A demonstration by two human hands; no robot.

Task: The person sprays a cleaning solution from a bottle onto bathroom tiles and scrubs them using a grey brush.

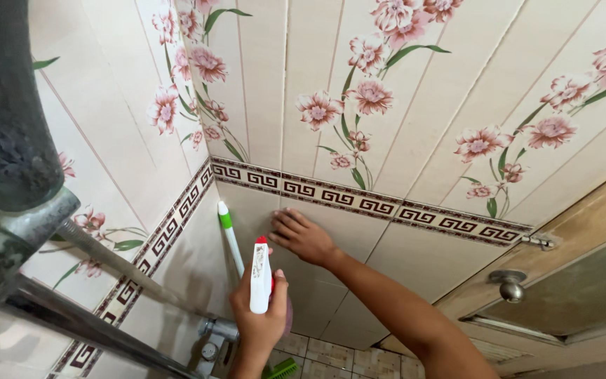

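My left hand (257,319) is closed around a white spray bottle (260,281) with a red nozzle, held upright in front of the beige tiled wall (415,260). A purplish part of the bottle shows behind my fingers. My right hand (301,236) lies flat against that wall, fingers spread, just below the patterned border strip (359,203). The right forearm comes in from the bottom right. A long brush with a white and green handle (230,237) leans in the corner just left of both hands; its green bristles (283,368) show at the floor.
Floral tiles cover the wall above the border. Metal pipes (85,245) and a dark fixture (5,105) cross the left side, with a valve (217,330) low in the corner. A wooden door with a round knob (510,284) stands at right. Patterned floor tiles (338,356) lie below.
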